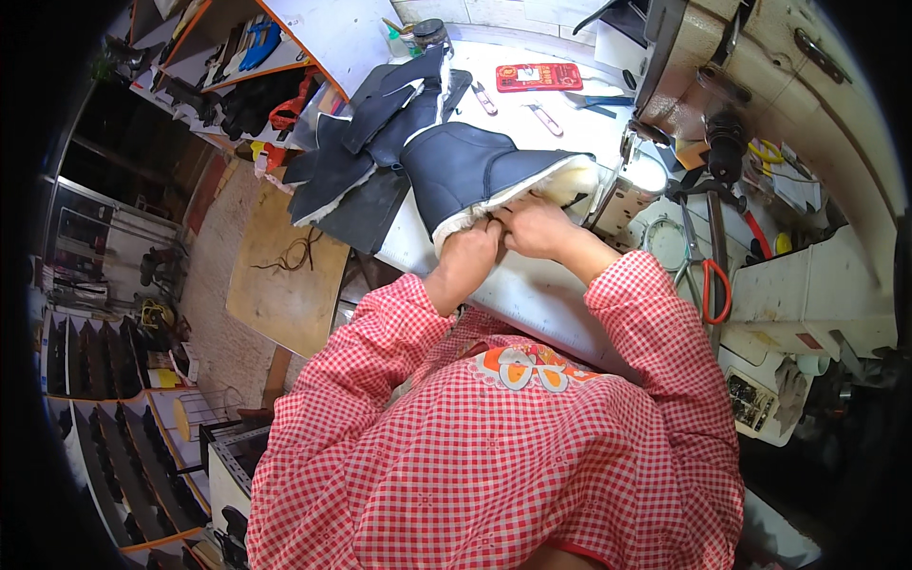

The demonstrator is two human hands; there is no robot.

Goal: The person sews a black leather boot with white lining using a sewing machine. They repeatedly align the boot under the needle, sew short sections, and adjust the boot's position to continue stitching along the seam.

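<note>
A dark navy shoe upper (465, 171) with a cream fleece lining lies on the white worktable (560, 304), its lined edge turned toward me. My left hand (465, 261) is closed at that near edge, fingers bent and pinching the fleece side. Right beside it, my right hand (540, 228) also grips the edge with curled fingers, the knuckles of both hands nearly touching. My fingertips are partly hidden, and whether they hold something small as well cannot be made out. More dark fleece-lined uppers (332, 171) lie in a loose pile to the left of this one.
Two thread snips (484, 98), a red printed flat rectangle (539, 77) and a blue-handled tool (604, 100) lie at the back. A sewing machine (684, 76) stands right, near red-handled scissors (714, 291) and a hammer (714, 214). A wooden board (285, 280) is at left.
</note>
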